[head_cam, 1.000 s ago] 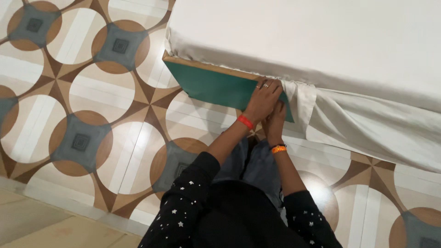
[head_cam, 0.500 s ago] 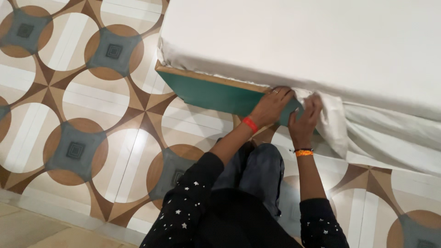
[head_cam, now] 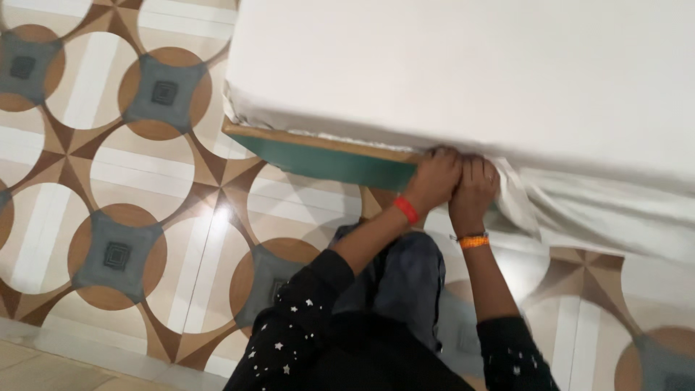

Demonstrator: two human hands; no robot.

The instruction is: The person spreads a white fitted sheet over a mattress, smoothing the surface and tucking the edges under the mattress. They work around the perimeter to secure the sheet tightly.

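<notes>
Head view, looking down past your knees. Your left hand and right hand sit side by side, knuckles touching, pressed into the seam where the mattress meets the green bed frame. Half a second ago the right hand was out to the side, fingers spread over a loose flap of white bedsheet; now it has come in against the left and both sets of fingers are curled over, tips buried in the gap. They look clenched on sheet fabric, but the fingertips are hidden, so you cannot confirm how much cloth each one grips.

The flap that stood out beside your right fingers is smaller now. Judging by that, a bit more of the sheet has gone under the mattress at this spot.

Sheet position: to the left of your fingers the edge is already in, lying tight along the wooden top rail out to the corner. To the right of your fingers it still hangs loose in folds over the side of the bed, down toward the floor.

Surface: patterned floor tiles, brown and cream circles with grey squares, glossy, with a light glare just left of your left forearm. A plainer beige strip runs along the lower left. Red band on your left wrist, orange one on the right.
</notes>
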